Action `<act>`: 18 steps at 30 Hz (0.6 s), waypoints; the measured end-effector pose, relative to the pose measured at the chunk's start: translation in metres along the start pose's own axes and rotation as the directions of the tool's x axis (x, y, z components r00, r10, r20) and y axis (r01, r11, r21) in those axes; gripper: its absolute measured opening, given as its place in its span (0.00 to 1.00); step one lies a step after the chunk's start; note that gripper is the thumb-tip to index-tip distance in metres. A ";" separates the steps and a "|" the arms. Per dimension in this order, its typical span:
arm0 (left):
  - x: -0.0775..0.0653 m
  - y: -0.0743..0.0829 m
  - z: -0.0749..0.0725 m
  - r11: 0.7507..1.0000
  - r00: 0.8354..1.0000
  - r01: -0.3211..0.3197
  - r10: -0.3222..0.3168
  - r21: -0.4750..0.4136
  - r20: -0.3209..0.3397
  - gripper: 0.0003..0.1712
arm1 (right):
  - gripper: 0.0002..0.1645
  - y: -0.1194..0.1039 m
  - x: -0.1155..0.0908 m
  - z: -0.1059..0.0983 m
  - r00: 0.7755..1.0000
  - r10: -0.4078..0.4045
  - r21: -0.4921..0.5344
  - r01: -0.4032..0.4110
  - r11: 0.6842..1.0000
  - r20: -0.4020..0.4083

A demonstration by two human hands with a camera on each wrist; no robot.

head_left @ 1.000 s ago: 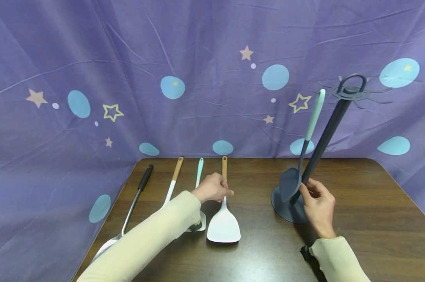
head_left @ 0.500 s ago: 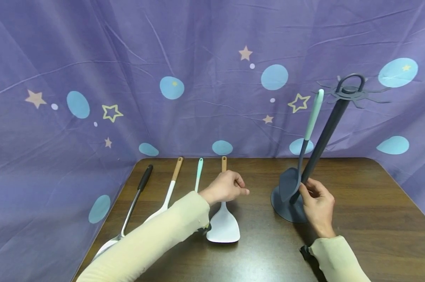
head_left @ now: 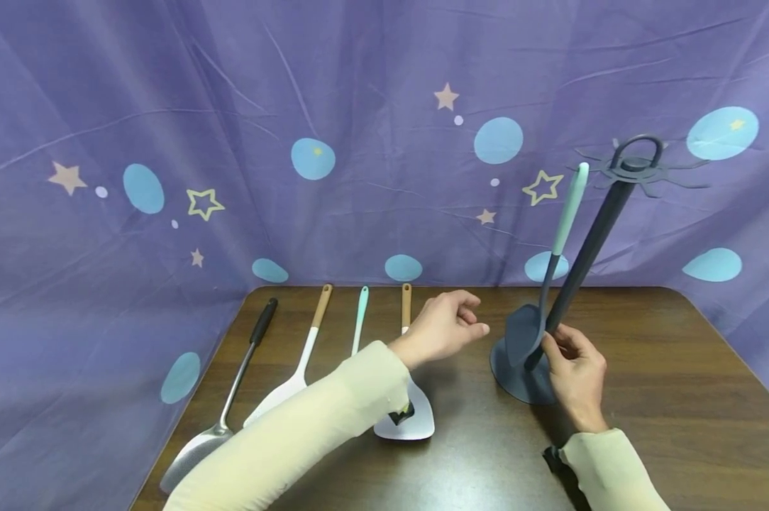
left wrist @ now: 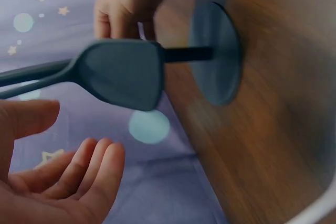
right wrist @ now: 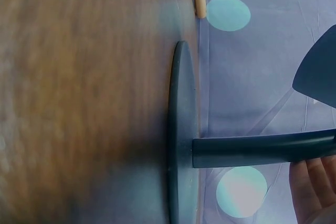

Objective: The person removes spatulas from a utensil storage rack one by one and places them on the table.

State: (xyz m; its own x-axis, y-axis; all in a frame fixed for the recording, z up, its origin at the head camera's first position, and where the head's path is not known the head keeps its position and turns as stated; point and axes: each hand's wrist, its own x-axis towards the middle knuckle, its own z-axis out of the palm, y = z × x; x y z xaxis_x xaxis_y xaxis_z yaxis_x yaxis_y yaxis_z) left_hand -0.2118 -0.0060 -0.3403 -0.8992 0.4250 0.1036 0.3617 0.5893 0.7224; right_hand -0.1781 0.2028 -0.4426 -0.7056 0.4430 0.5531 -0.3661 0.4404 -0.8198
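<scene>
A dark utensil stand with a round base [head_left: 509,380], a post [head_left: 598,227] and a ring of hooks [head_left: 636,170] stands at the right. On its left side hangs a spatula [head_left: 523,333] with a dark blade and mint handle, the handle's top at a hook. My right hand [head_left: 576,372] grips the lower post, thumb beside the blade. Left of the stand, my left hand [head_left: 445,326] is raised and holds nothing. In the left wrist view its thumb and fingers [left wrist: 100,174] are apart, near the hanging spatula. Beneath that arm lies a white turner [head_left: 419,408] with a wooden handle, partly hidden.
Further left on the wooden table [head_left: 461,461] lie a metal turner [head_left: 199,451] with a black handle, a white utensil [head_left: 304,355] with a wooden handle, and a mint-handled utensil [head_left: 362,309] mostly covered by the sleeve. A purple curtain [head_left: 372,213] hangs right behind the table.
My left hand has moved right and slightly up, from over the white turner's handle toward the stand, its fingers loosening. The right hand, stand and hanging spatula have stayed in place.
</scene>
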 end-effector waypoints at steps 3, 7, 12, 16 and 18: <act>0.004 0.010 0.006 0.998 0.999 -0.026 0.024 -0.053 -0.036 0.25 | 0.09 0.001 0.000 -0.001 1.000 -0.001 0.000 0.001 1.000 -0.005; 0.008 0.023 0.014 0.994 0.996 -0.055 0.048 -0.096 -0.069 0.25 | 0.09 0.001 -0.001 -0.001 1.000 -0.004 -0.008 0.004 1.000 -0.006; 0.014 0.034 0.019 0.990 0.992 -0.087 0.075 -0.114 -0.106 0.24 | 0.09 -0.002 -0.002 0.000 1.000 -0.001 -0.022 0.001 1.000 -0.001; 0.019 0.040 0.022 0.985 0.986 -0.118 0.101 -0.126 -0.131 0.25 | 0.09 -0.004 -0.002 0.000 1.000 -0.003 -0.022 0.003 1.000 -0.001; 0.021 0.041 0.025 0.980 0.984 -0.133 0.112 -0.147 -0.141 0.25 | 0.09 -0.005 -0.002 0.000 1.000 -0.008 -0.024 0.008 1.000 -0.001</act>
State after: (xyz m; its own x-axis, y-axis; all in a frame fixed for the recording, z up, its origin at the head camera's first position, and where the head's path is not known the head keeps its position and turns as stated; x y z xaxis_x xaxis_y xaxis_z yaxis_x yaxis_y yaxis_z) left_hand -0.2100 0.0445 -0.3250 -0.8786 0.3872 0.2797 0.4382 0.4203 0.7946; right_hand -0.1753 0.1995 -0.4399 -0.7019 0.4401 0.5601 -0.3575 0.4624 -0.8114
